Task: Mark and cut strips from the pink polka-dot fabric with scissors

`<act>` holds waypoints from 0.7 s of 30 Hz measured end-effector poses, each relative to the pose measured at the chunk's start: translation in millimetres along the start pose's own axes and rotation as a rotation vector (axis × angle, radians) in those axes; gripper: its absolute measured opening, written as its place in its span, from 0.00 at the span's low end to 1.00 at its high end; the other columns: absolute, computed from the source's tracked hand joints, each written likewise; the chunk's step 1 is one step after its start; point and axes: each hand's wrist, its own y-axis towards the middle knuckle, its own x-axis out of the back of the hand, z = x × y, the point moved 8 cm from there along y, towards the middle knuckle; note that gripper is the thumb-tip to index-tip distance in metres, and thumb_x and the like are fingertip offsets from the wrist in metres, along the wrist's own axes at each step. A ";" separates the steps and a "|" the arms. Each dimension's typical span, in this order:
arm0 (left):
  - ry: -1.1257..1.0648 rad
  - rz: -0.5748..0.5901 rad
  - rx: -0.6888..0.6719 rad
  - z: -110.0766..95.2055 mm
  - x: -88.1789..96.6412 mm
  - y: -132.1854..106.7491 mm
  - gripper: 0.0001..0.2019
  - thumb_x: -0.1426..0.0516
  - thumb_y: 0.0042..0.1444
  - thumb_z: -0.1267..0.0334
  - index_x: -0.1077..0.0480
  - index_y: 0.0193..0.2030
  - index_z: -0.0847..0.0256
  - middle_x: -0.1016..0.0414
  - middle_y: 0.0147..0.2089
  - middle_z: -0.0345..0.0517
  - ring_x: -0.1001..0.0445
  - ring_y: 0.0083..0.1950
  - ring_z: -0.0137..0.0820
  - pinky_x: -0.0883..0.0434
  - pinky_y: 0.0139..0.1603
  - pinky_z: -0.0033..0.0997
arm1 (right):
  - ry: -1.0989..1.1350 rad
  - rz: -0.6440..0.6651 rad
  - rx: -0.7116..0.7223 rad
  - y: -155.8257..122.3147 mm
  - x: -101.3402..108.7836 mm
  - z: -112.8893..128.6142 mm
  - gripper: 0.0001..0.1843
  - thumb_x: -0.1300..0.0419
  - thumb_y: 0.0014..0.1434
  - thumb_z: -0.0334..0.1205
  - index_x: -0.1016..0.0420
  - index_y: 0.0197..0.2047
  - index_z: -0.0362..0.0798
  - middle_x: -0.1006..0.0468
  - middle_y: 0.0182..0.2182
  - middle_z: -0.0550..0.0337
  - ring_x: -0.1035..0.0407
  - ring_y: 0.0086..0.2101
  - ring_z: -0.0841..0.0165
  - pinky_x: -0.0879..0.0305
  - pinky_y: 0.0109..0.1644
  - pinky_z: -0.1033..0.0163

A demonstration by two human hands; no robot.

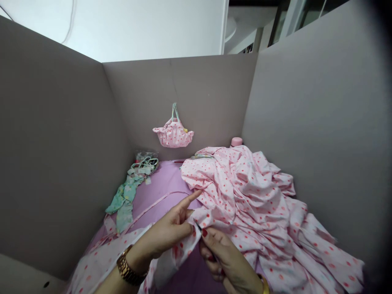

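Two bare hands meet at one dotted pink cloth, heaped across the right of the purple worktop, with more of it under the left forearm; whether it is one piece or several cannot be told. The left hand, above one watch, pinches a fold between thumb and fingers, index stretched toward the upper right. The right hand, red-nailed, with one yellow bangle at the wrist, pinches one thin dark tool in its fingers, long axis slanting from lower right to upper left, tip at the fold. One dotted pouch hangs by pale green straps before the middle of three grey panels. Green fabric lies at left; one pink cap shows behind the heap
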 end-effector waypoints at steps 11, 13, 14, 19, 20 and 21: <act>0.008 -0.009 -0.014 -1.9 -2.7 2.0 0.40 0.47 0.45 0.76 0.55 0.65 0.48 0.31 0.40 0.42 0.38 0.27 0.20 0.46 0.27 0.23 | -0.004 -0.004 -0.003 -1.4 0.9 0.0 0.30 0.38 0.41 0.64 0.46 0.27 0.48 0.42 0.16 0.75 0.60 0.12 0.86 0.69 0.16 0.73; 0.023 -0.015 -0.008 -2.5 -2.7 1.6 0.41 0.47 0.44 0.77 0.54 0.65 0.49 0.31 0.41 0.42 0.38 0.27 0.19 0.47 0.26 0.23 | -0.007 -0.006 -0.005 -1.2 1.5 -0.4 0.30 0.37 0.41 0.63 0.46 0.27 0.48 0.42 0.16 0.75 0.60 0.12 0.86 0.69 0.16 0.73; 0.021 -0.017 -0.006 -2.7 -2.8 1.2 0.41 0.47 0.44 0.77 0.54 0.65 0.49 0.30 0.41 0.42 0.38 0.28 0.20 0.46 0.27 0.23 | -0.010 -0.007 -0.002 -1.1 1.7 -0.4 0.30 0.37 0.41 0.63 0.46 0.27 0.48 0.42 0.16 0.75 0.60 0.12 0.86 0.69 0.16 0.73; -0.047 -0.023 0.014 -0.8 -2.3 -0.4 0.38 0.47 0.45 0.75 0.52 0.64 0.50 0.31 0.39 0.41 0.35 0.30 0.22 0.42 0.31 0.25 | -0.031 0.015 0.018 -0.7 1.3 1.1 0.28 0.39 0.43 0.63 0.45 0.26 0.47 0.42 0.17 0.74 0.60 0.12 0.86 0.68 0.16 0.72; -0.049 -0.025 0.020 0.1 -1.8 -0.6 0.38 0.47 0.45 0.74 0.51 0.64 0.51 0.31 0.38 0.41 0.35 0.30 0.23 0.42 0.31 0.25 | -0.036 0.017 0.024 -0.6 1.3 1.5 0.28 0.39 0.44 0.63 0.45 0.26 0.47 0.42 0.17 0.74 0.60 0.12 0.85 0.68 0.16 0.72; -0.045 -0.028 0.023 0.7 -1.2 -0.7 0.38 0.47 0.45 0.75 0.51 0.64 0.51 0.31 0.38 0.41 0.35 0.30 0.23 0.42 0.31 0.25 | -0.042 0.018 0.031 -0.5 1.4 1.9 0.28 0.39 0.44 0.63 0.45 0.26 0.47 0.42 0.17 0.74 0.60 0.12 0.85 0.68 0.16 0.72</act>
